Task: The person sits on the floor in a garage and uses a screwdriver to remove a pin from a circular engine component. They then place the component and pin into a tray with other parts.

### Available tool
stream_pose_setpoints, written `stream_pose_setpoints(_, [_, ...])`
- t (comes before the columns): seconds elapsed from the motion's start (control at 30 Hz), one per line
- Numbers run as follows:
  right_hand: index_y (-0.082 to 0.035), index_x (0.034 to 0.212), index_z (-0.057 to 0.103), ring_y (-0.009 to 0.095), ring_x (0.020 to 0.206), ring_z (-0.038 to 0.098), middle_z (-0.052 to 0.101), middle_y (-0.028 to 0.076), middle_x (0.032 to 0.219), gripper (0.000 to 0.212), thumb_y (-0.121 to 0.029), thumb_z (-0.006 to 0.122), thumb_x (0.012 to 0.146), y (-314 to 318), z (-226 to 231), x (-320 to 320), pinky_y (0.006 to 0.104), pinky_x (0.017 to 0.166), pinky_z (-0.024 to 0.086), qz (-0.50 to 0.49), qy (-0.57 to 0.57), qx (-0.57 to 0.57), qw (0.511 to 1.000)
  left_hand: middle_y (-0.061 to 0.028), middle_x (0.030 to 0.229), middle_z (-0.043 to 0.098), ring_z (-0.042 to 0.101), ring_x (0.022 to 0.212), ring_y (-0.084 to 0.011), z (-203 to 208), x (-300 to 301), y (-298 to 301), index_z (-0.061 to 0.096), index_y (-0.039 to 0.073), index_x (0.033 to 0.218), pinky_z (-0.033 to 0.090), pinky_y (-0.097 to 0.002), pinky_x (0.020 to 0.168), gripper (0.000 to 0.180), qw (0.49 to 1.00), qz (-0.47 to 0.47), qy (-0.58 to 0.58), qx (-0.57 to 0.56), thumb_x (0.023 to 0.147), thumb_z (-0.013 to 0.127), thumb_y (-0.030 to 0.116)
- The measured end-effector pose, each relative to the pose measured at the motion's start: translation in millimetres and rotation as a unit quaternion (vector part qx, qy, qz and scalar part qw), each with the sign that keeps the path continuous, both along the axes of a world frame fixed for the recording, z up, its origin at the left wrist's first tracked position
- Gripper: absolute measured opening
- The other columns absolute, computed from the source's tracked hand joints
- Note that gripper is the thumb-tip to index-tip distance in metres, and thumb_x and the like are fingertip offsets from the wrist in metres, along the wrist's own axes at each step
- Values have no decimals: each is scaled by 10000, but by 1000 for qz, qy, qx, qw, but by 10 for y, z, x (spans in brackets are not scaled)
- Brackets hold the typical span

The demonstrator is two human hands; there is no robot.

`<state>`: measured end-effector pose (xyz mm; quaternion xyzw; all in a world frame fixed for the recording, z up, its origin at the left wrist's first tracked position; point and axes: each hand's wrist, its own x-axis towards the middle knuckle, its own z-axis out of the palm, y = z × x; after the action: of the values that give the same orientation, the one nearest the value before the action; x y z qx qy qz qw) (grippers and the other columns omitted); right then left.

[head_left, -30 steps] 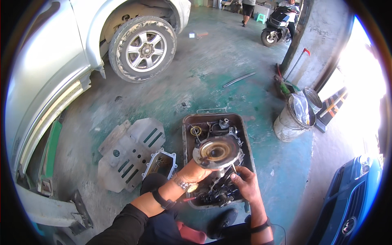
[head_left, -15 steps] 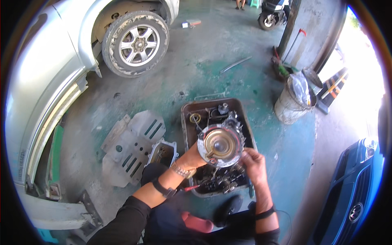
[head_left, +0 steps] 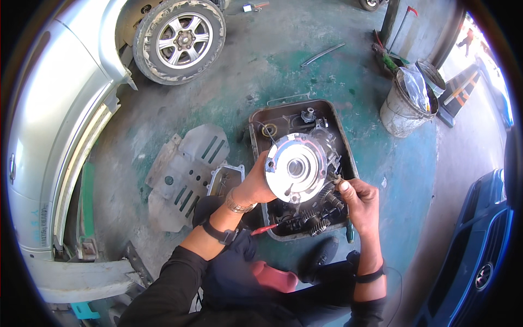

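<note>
My left hand (head_left: 255, 184) grips the left side of a round, shiny metal housing (head_left: 297, 168) with a central hole, held above a dark rectangular drip tray (head_left: 343, 131). Beside the housing's right edge, my right hand (head_left: 362, 203) is closed, thumb against fingers, on a small brownish thing that I cannot make out. Dark gears (head_left: 316, 222) lie in the near part of the tray, under the hands. A brass-coloured ring (head_left: 269, 130) and a small metal flange fitting (head_left: 308, 115) sit at its far end. A red-handled tool (head_left: 264, 229) rests by its near left corner.
Left of the tray lie a slotted metal plate (head_left: 188, 158) and an open pan-shaped cover (head_left: 239, 170). A silver car (head_left: 60, 120) stands at left, a blue car (head_left: 474, 234) at right. A dirty bucket (head_left: 402, 111) is at far right. A red stool (head_left: 275, 277) is below me.
The housing's upward face has turned from gold-toned to bright silver as its tilt changed. My right hand has shifted slightly away from the housing. The whole view has moved, with the surroundings shifting.
</note>
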<state>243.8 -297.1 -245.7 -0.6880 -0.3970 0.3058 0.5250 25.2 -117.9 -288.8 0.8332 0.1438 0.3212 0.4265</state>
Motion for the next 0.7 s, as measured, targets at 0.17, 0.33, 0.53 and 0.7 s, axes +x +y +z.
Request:
stream_pose_setpoints(0.17, [30, 834, 738, 219, 611, 595, 636, 118, 670, 260, -208, 813, 908, 31, 32, -138, 341, 614, 478, 20, -98, 67, 993, -95, 1297, 684, 642, 1173, -157, 231, 154, -128, 567, -22, 1377, 502, -334, 1044, 705, 992, -8, -96, -78, 767, 903, 85])
stream_pose_setpoints(0.33, [19, 781, 724, 260, 591, 597, 628, 131, 657, 275, -214, 828, 883, 49, 61, -186, 363, 588, 470, 32, -142, 53, 988, -88, 1275, 702, 648, 1169, -150, 342, 246, -226, 588, -13, 1368, 506, -334, 1047, 721, 967, -3, -166, -194, 736, 923, 76])
stream_pose_setpoints(0.53, [2, 756, 720, 275, 564, 590, 622, 124, 649, 287, -235, 846, 858, 16, 75, -194, 375, 561, 457, 36, -181, 31, 982, -119, 1334, 667, 648, 1201, -190, 321, 175, -159, 578, -15, 1387, 503, -346, 1058, 803, 993, 20, -115, -31, 694, 958, 126])
stream_pose_setpoints(0.7, [-16, 738, 722, 303, 564, 586, 602, 115, 635, 276, -236, 851, 842, 24, 91, -227, 400, 555, 451, 31, -217, 18, 975, -144, 1368, 630, 648, 1220, -240, 284, 172, -133, 577, -12, 1389, 498, -354, 1068, 836, 996, 2, -88, -33, 669, 972, 150])
